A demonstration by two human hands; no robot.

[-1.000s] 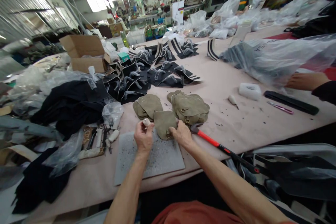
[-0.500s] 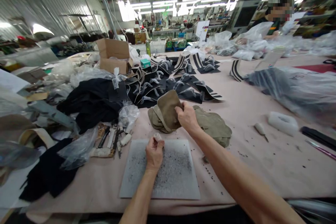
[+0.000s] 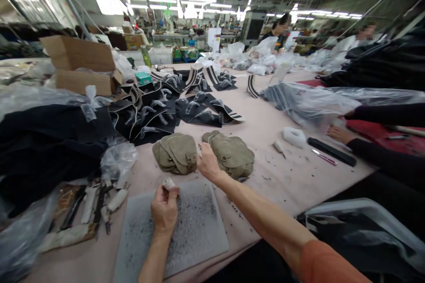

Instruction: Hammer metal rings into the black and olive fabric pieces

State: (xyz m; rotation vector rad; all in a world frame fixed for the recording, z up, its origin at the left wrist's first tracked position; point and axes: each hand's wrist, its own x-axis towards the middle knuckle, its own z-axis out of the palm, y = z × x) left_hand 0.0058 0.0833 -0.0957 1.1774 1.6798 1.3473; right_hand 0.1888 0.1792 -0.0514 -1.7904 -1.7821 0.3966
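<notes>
My left hand [image 3: 165, 208] is closed around a small whitish, worn handle [image 3: 168, 183], held over the grey mat [image 3: 195, 234], which is strewn with dark specks. What lies at the handle's lower end is hidden in my fingers. Two piles of olive-green fabric pieces lie beyond the mat. My right hand [image 3: 208, 163] is between them, its fingertips by the right edge of the left pile [image 3: 175, 152], thumb and forefinger a little apart with no piece visible in them. Behind its wrist sits the right pile [image 3: 234, 152], with a small ring on top.
Left of the mat lie white-handled tools [image 3: 89, 203] and crumpled plastic [image 3: 117, 159]. Black striped pieces [image 3: 195, 106] spread behind the piles. A white-handled awl [image 3: 279, 148], a white block [image 3: 294, 137] and a black case [image 3: 332, 151] are right. Another person's hand [image 3: 340, 134] touches a plastic bag.
The olive piece my right hand held up has left it and the left pile lies flat. That hand has drawn back slightly rightward. The view has swung right, bringing in another person's arms.
</notes>
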